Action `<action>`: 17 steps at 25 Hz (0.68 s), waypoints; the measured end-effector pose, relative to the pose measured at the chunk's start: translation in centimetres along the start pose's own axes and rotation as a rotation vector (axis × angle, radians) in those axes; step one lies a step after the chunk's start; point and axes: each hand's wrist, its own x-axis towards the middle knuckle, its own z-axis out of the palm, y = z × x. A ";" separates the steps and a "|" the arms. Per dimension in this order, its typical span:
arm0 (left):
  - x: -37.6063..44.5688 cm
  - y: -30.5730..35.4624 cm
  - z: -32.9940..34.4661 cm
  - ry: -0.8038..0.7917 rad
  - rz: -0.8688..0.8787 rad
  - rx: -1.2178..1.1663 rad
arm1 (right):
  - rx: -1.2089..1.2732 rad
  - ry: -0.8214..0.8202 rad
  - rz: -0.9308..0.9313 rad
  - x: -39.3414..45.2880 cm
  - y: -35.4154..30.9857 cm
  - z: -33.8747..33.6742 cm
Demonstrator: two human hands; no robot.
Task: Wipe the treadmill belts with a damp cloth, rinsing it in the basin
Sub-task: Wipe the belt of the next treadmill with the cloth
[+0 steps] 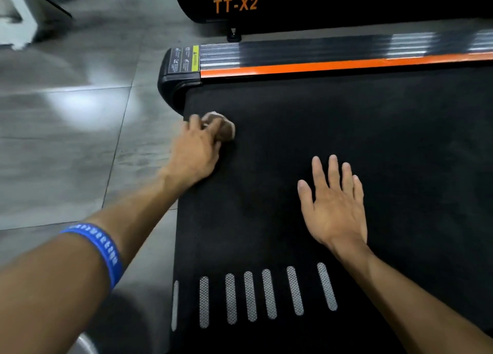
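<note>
One cloth (225,128), bunched and pale, lies on the treadmill belt (346,129) near its rear left corner, gripped by the curled fingers of the left hand (196,151). Right hand (334,207) rests flat mid-belt, fingers straight and released. Orange-striped side rail (320,63) borders the belt's far edge.

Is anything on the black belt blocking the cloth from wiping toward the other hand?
Nothing visible. The left hand holds the cloth at the belt corner; the right hand lies flat farther along.

Blue wristband (102,249), white lettering, perhaps blurred; bare forearms.
</note>
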 end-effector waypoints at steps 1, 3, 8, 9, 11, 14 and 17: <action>-1.5 1.0 0.0 -0.014 0.106 0.016 | -0.003 -0.002 0.004 -0.1 0.0 0.0; -6.0 2.9 0.1 -0.037 0.410 0.059 | -0.001 -0.002 0.003 0.0 -0.2 -0.2; -1.1 0.4 -0.1 -0.022 0.266 0.067 | -0.012 0.001 0.007 0.0 -0.3 -0.1; 0.8 0.1 0.0 -0.019 0.175 0.036 | -0.009 0.001 0.012 0.1 -0.3 -0.2; 2.7 0.0 0.7 0.007 0.077 0.023 | -0.007 -0.002 0.013 0.1 -0.2 -0.1; 2.6 0.2 1.3 0.003 0.069 0.065 | 0.001 -0.004 0.005 0.1 -0.2 -0.2; 1.2 1.2 0.5 0.024 0.089 0.082 | -0.011 -0.002 0.006 0.1 -0.1 -0.1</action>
